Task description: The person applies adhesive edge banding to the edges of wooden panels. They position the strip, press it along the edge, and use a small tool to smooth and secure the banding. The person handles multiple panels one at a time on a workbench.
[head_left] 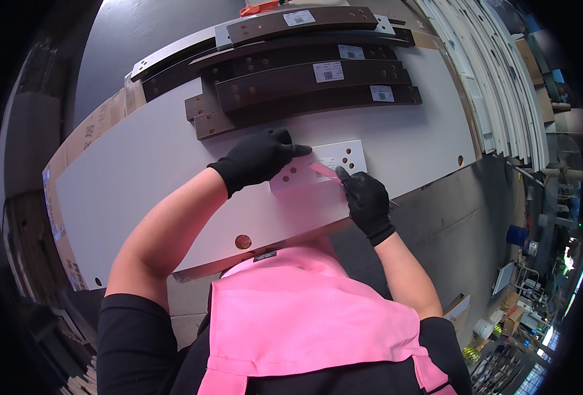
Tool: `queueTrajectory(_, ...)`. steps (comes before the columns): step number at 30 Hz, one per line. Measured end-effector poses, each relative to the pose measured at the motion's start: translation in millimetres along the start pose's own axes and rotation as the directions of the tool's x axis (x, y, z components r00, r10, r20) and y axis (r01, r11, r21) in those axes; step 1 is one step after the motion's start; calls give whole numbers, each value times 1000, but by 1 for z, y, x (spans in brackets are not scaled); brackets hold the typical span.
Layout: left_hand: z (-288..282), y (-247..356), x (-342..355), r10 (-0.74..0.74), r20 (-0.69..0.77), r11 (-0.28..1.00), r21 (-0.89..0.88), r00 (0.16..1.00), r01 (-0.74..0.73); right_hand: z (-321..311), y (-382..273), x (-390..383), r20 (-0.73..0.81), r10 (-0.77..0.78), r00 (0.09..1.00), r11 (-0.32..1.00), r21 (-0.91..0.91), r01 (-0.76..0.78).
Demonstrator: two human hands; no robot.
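A small white panel point(351, 168) with several holes and a printed label lies on a large white board point(127, 178). My left hand point(262, 158), in a black glove, rests at the panel's upper-left part, index finger stretched onto it and other fingers partly curled. My right hand point(365, 201), also gloved, grips a flat pink tool point(321, 168) over the label, its fingers closed around the near end.
Several dark brown planks point(265, 92) with holes and labels lie stacked at the board's back. Long white pieces point(456, 66) are piled at the right. Cardboard point(87, 131) borders the left side. Buckets point(517, 234) and clutter stand on the floor at right.
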State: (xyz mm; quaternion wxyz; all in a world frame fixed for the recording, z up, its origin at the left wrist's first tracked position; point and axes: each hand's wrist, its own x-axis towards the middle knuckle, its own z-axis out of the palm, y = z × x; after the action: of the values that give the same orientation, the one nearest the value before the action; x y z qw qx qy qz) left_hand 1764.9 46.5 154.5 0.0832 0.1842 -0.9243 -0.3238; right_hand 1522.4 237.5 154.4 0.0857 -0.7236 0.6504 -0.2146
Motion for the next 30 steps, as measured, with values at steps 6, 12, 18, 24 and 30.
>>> queueTrajectory(6, -2, 0, 2, 4, -1, 999, 35, 1000, -4, -6, 2, -7, -112, 191, 975, 968, 189, -167)
queueTrajectory(12, -4, -2, 1, 3, 33, 1000, -3, 999, -3, -2, 12, -7, -12, 4, 1000, 998, 60, -3)
queueTrajectory(18, -6, -3, 3, 24, 49, 1000, 14, 998, -25, 5, -11, 1, -76, -82, 994, 995, -56, 77)
queueTrajectory(24, -2, -7, 2, 60, 26, 998, 32, 998, -61, 26, -60, 17, -41, -65, 997, 996, -61, 62)
queueTrajectory(30, -2, -4, 4, 44, -5, 997, -56, 999, -44, 62, -93, 18, -34, -72, 997, 996, -47, 70)
